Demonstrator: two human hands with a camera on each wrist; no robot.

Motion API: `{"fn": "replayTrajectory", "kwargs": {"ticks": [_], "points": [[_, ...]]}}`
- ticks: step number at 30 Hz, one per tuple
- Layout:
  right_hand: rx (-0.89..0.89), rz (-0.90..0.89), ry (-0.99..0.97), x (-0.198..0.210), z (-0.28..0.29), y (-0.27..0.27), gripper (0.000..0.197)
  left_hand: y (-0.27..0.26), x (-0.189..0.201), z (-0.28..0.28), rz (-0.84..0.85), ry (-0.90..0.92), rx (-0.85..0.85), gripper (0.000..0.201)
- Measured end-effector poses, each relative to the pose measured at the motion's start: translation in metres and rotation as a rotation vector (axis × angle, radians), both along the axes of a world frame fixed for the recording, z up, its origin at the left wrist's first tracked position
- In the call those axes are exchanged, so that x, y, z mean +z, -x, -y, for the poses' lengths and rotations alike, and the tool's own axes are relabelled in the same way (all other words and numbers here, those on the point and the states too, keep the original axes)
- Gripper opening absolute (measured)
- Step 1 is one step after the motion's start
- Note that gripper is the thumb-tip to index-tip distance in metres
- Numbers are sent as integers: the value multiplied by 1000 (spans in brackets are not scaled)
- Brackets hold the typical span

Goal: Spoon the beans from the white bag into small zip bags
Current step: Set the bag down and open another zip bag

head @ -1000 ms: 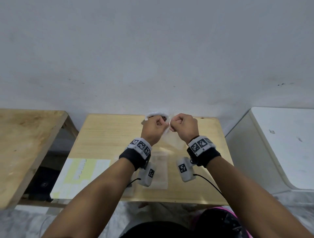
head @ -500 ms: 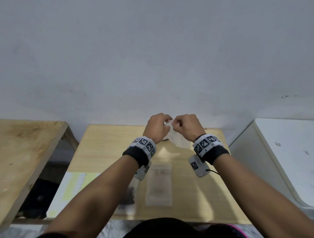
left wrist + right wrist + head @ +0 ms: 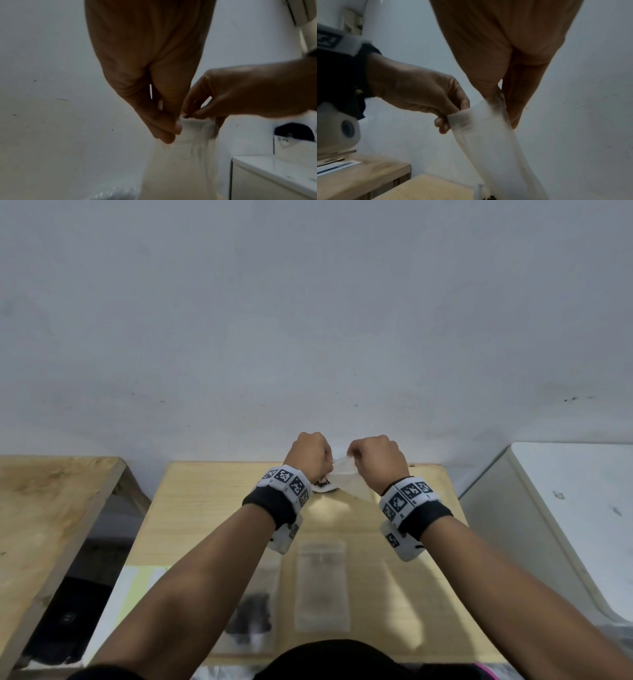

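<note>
Both hands are raised over the far edge of the small wooden table (image 3: pixel 212 525). Between them hangs a small clear zip bag (image 3: pixel 346 479), held by its top rim. My left hand (image 3: pixel 313 457) pinches one side of the rim (image 3: pixel 171 128). My right hand (image 3: pixel 375 460) pinches the other side (image 3: pixel 502 106), so the mouth is stretched between them. The bag (image 3: pixel 488 138) looks empty. Under my left wrist a bit of the white bag (image 3: pixel 322 487) with dark beans shows. Dark beans (image 3: pixel 489 198) sit at the bottom edge of the right wrist view.
An empty flat zip bag (image 3: pixel 322 583) lies mid-table, and a zip bag holding dark beans (image 3: pixel 251 616) lies left of it. Yellow-and-white paper (image 3: pixel 137 583) is at the near left. A second wooden table (image 3: pixel 41 525) stands left, a white cabinet (image 3: pixel 565 508) right, the wall close behind.
Both hands have risen from above the white bag and moved slightly apart, pulling the zip bag's top open between them. The head view has shifted, showing more of the table's near side.
</note>
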State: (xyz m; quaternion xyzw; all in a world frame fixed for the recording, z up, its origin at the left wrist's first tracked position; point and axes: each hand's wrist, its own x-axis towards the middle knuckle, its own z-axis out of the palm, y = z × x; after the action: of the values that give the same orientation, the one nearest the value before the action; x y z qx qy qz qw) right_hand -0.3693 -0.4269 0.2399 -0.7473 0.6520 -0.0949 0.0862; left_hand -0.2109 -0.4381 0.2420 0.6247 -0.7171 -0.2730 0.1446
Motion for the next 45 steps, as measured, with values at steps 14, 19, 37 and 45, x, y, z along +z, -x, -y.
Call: {"fn": "replayTrajectory", "kwargs": {"ticks": [14,19,37,45], "points": [[93,330,-90,-9,17,-22,17,-39,0,13,-163,0,97,10],[-42,572,-91,-15,19,-31,11,-51,-30,6,-563,62,117,18],[-122,467,-125,-74,33,-19,24,-72,-104,12,-281,11,-16,74],[-260,241,-318,-139,40,9,41,-69,-135,20,-295,-95,83,72]]}}
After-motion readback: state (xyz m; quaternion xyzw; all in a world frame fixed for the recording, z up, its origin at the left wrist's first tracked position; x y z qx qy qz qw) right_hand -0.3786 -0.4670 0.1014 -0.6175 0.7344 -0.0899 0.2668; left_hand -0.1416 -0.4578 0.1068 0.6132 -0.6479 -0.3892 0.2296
